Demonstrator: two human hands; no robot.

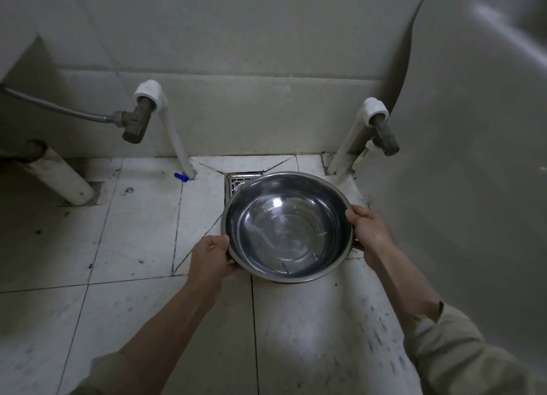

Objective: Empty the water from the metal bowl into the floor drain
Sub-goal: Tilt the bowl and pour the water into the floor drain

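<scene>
Metal bowl (287,227): held above the tiled floor (133,231), mouth up and tipped slightly toward the camera, shallow water inside
Left hand (210,260): fingers closed on the bowl's near-left rim
Right hand (368,231): fingers closed on the bowl's right rim
Floor drain (236,181): square metal grate by the wall, partly hidden behind the bowl's far edge
Valves (134,122): one on each side of the drain, on white pipes

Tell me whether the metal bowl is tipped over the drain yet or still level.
Roughly level, not tipped: the metal bowl faces up, showing its whole inside, held at the rim by the left hand and right hand, above the floor drain.
</scene>
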